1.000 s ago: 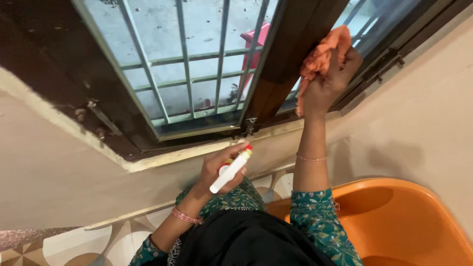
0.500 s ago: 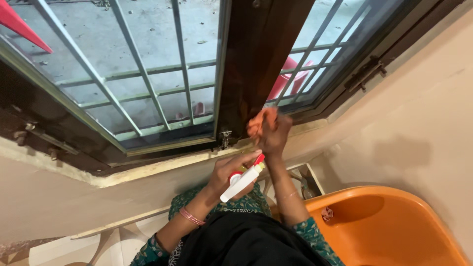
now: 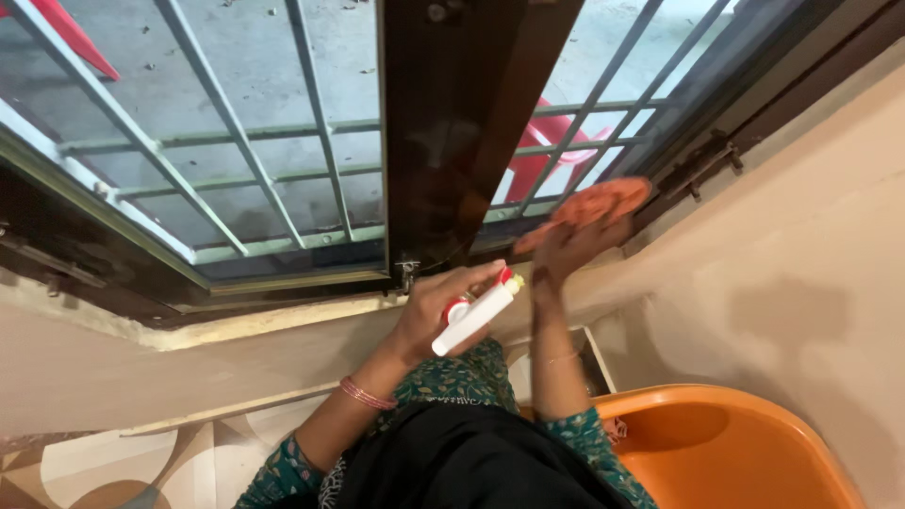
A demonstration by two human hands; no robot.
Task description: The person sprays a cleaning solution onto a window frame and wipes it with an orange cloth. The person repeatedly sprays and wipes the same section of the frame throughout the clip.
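Right hand (image 3: 566, 247) presses an orange cloth (image 3: 599, 203) flat on the window's bottom corner; left hand (image 3: 443, 311) grips a spray bottle (image 3: 474, 318). Best to wipe slowly along the frame (image 3: 452, 141).

A slim white spray bottle (image 3: 474, 318) with a red nozzle lies tilted in the left hand (image 3: 436, 311), below the window.

Your orange cloth (image 3: 600, 203), bunched and motion-blurred, presses against the lower window frame (image 3: 603, 212); your white spray bottle (image 3: 474, 318), red-capped, lies tilted, nozzle aimed up-right.
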